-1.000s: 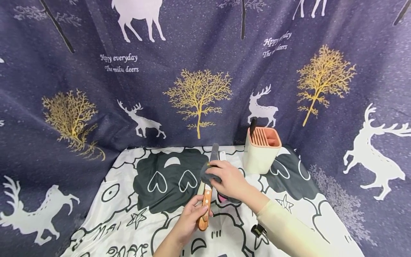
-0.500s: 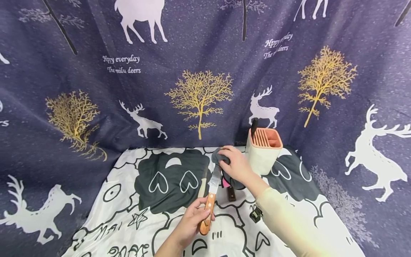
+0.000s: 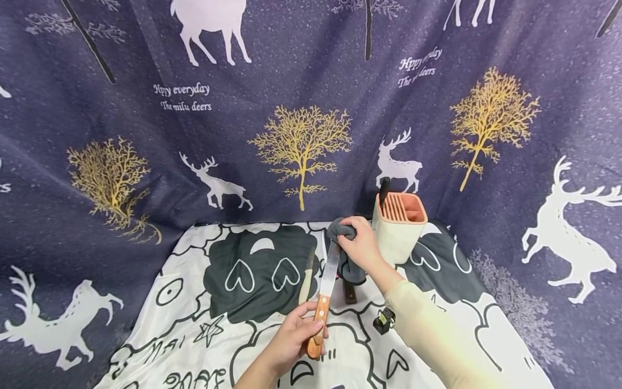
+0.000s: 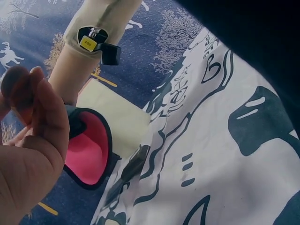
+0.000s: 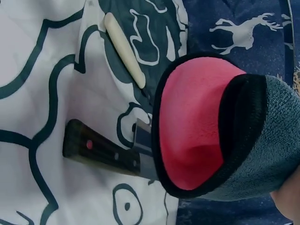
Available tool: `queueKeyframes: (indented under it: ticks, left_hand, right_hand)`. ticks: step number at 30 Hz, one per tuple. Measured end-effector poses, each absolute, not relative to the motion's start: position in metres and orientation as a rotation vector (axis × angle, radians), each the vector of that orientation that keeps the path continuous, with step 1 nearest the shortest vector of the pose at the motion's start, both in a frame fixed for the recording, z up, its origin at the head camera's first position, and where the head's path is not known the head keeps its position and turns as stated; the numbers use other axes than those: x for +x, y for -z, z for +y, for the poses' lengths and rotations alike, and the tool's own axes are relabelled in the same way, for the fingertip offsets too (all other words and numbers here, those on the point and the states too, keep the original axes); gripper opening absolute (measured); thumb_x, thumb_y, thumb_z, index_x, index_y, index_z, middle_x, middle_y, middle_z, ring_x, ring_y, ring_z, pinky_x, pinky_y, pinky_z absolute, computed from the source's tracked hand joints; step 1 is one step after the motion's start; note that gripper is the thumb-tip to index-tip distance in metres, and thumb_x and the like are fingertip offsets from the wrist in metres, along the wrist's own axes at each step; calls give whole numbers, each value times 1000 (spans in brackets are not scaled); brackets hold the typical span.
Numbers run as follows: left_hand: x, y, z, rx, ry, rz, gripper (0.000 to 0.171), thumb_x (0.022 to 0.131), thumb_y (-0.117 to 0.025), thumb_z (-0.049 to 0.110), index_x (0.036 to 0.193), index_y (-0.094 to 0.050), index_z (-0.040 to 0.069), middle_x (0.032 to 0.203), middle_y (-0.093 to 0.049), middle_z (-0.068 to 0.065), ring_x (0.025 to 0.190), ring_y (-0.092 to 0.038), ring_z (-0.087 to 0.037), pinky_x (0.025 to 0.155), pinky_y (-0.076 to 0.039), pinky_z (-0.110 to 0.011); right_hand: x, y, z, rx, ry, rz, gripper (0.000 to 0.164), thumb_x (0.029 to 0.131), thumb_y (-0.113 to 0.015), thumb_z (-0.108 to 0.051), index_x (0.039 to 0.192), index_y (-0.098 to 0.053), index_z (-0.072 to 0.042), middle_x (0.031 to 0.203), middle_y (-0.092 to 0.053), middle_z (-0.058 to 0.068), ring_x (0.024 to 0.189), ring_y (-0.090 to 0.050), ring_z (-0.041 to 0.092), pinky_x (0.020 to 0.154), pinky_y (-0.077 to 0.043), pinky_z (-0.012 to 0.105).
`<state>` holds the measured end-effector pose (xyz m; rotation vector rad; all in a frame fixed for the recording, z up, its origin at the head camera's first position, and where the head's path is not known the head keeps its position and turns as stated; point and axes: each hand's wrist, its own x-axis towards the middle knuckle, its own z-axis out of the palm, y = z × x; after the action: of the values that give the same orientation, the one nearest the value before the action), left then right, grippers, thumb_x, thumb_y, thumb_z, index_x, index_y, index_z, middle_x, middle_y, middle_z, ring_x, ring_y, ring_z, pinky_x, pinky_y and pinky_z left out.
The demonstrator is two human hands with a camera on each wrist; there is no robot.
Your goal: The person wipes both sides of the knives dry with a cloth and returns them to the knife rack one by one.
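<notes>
My left hand [image 3: 293, 335] grips the riveted wooden handle of a long, straight-bladed knife [image 3: 330, 270], its blade slanting up and away. In my right hand [image 3: 362, 246] is a grey cloth [image 3: 340, 231], folded around the blade's far end and hiding the tip. The right wrist view shows the cloth's pink underside [image 5: 197, 117] and dark edging. In the left wrist view, the handle's end [image 4: 18, 91] shows between the left fingers. A cream-handled knife [image 3: 305, 286] lies left of the blade; a dark-handled knife [image 3: 350, 293] lies to its right, partly behind the cloth.
A cream knife block [image 3: 398, 237] with an orange slotted top stands at the back right, a black handle [image 3: 384, 189] upright in it. A patterned cloth [image 3: 194, 324] covers the table. Behind hangs a dark blue curtain [image 3: 301, 81] with deer and trees.
My right hand has moved the cloth from near the handle up to the blade's far end. The blade is now exposed and tilts more to the right; the left hand keeps its grip.
</notes>
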<state>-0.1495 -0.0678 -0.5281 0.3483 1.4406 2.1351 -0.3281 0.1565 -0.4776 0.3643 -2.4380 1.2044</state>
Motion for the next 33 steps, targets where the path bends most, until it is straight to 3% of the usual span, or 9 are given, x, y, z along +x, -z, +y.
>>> queueKeyframes:
  ticks: [6, 12, 16, 23, 29, 33]
  left_hand:
    - [-150, 527, -70, 347, -2111, 1445, 67, 109, -51, 25, 162, -21, -1, 96, -60, -3, 65, -64, -9, 54, -54, -23]
    - [-149, 529, -70, 300, -2109, 1411, 73, 110, -39, 47, 164, -15, 6, 102, -52, -3, 71, -58, -8, 59, -51, -22]
    - [-149, 530, -71, 283, -2136, 1363, 67, 112, -34, 42, 164, -13, 5, 102, -51, -3, 72, -57, -8, 62, -50, -22]
    - [-153, 529, -77, 193, -2225, 1235, 66, 112, -36, 39, 166, -10, 11, 106, -53, -1, 74, -58, -9, 67, -48, -23]
    - [-166, 521, -83, 153, -2343, 1183, 59, 114, -30, 33, 166, -8, 17, 106, -54, 0, 72, -61, -9, 65, -47, -23]
    - [-179, 512, -83, 106, -2404, 1166, 54, 115, -27, 29, 166, -12, 20, 103, -56, 0, 69, -62, -9, 62, -46, -23]
  right_hand:
    - [-329, 484, 157, 302, -1324, -2360, 30, 80, -77, -10, 110, -73, -10, 122, -66, 14, 118, -61, 33, 104, -48, 48]
    - [-327, 487, 159, 277, -1408, -2302, 27, 83, -78, -11, 109, -73, -11, 122, -67, 12, 118, -62, 31, 103, -49, 49]
    - [-327, 487, 159, 256, -1428, -2305, 27, 83, -79, -11, 110, -73, -13, 121, -67, 10, 118, -63, 29, 103, -49, 45]
    - [-318, 480, 157, 350, -1361, -2305, 30, 80, -78, -10, 109, -74, -14, 118, -72, 11, 110, -67, 29, 95, -52, 43]
    - [-296, 465, 153, 614, -1218, -2308, 32, 78, -77, -7, 108, -74, -16, 116, -75, 7, 108, -70, 26, 93, -56, 42]
    - [-276, 451, 144, 814, -1162, -2280, 31, 77, -76, -5, 106, -74, -15, 114, -75, 5, 111, -70, 24, 98, -56, 40]
